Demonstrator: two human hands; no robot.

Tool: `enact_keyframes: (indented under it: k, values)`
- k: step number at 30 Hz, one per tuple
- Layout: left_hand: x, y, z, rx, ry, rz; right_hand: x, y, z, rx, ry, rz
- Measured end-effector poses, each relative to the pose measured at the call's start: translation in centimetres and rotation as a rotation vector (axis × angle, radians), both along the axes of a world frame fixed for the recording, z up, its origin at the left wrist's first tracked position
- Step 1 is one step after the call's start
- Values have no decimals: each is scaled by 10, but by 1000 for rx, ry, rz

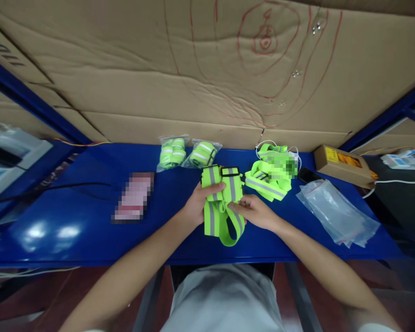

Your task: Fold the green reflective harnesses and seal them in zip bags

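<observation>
A neon yellow-green reflective strap (pixel 212 216) with grey stripes and black buckles is held up over the front middle of the table. My left hand (pixel 196 203) grips its folded upper part, thumb lying across the front. On the other side my right hand (pixel 254 210) pinches the strap near its right edge. Below the hands a loose length hangs in a loop. Just beyond my right hand lies a loose heap of the same reflective straps (pixel 268 184), partly blurred out.
Two clear bags of rolled straps, a left bag (pixel 173 154) and a right bag (pixel 202 155), lie at the back of the blue table (pixel 83 193). A pixelated phone-like slab (pixel 134 197) lies left. Clear plastic bags (pixel 337 212) and a cardboard box (pixel 342 166) are right. Cardboard (pixel 124 92) walls the back.
</observation>
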State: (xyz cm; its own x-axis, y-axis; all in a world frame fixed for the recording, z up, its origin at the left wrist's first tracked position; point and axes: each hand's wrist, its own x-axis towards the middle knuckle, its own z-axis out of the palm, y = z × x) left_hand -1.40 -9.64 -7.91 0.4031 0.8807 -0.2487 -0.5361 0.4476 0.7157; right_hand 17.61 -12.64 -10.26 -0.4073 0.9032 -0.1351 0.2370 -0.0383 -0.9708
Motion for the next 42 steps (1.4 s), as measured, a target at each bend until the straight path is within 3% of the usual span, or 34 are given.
enact_keyframes:
  k: [5, 14, 20, 24, 26, 29, 33, 38, 42]
  values:
    - [2, -4, -1, 60, -32, -28, 20, 3, 7, 57, -66, 154]
    - [0, -9, 0, 35, -163, -181, 5, 3, -4, -89, -51, 123]
    - [4, -9, -4, 23, -27, -177, 60, 8, 19, 103, -137, 468]
    - [9, -13, -8, 92, -6, -232, 66, 9, 33, 236, 79, 292]
    - [11, -14, -9, 121, -1, -278, 50, 8, 33, 309, 61, 220]
    - [12, -14, -13, 111, 16, -302, 28, 8, 31, 374, -5, 224]
    - [9, -12, -20, 66, 34, -320, 21, 7, 24, 344, 16, 138]
    - [7, -11, -20, 101, 147, -336, 16, 4, 8, 181, 118, 11]
    - [9, -12, -18, 146, 151, -305, 12, 2, 4, 207, 66, -68]
